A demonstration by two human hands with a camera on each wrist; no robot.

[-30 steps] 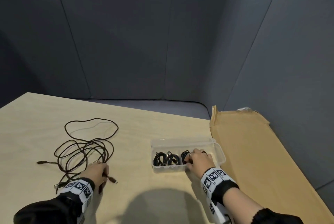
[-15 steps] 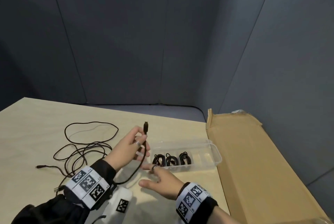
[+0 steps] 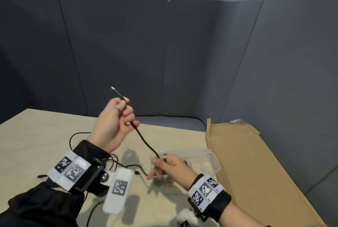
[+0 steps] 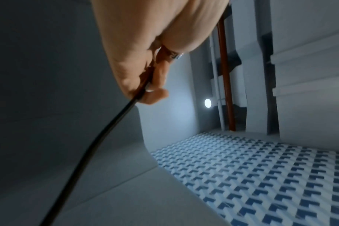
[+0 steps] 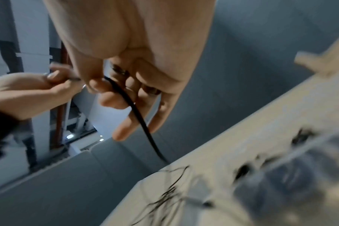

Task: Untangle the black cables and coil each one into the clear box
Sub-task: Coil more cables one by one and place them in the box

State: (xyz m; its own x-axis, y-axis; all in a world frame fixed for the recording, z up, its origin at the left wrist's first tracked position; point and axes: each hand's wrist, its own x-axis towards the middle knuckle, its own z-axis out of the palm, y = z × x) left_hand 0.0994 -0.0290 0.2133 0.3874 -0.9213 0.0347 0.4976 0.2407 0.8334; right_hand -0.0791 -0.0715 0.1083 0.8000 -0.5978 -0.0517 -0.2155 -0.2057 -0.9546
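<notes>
My left hand (image 3: 124, 115) is raised above the table and grips a black cable (image 3: 144, 140) near its plug end, which sticks up past the fingers; the left wrist view shows the cable (image 4: 99, 137) leaving the curled fingers (image 4: 155, 79). My right hand (image 3: 162, 164) pinches the same cable lower down, just in front of the clear box (image 3: 214, 160). In the right wrist view the cable (image 5: 137, 116) runs between thumb and fingers down to the table. The remaining tangle (image 3: 113, 160) lies on the table behind my left wrist, partly hidden. The box contents are hidden by my right hand.
A flat brown cardboard sheet (image 3: 256, 171) lies at the table's right side. Grey padded panels (image 3: 118, 52) wall the table at the back and right. The light wooden table (image 3: 36, 138) extends to the left.
My left hand has lifted the cable's plug end higher. My right hand, open below it half a second ago, now pinches the cable near the box. The head view has tilted up.
</notes>
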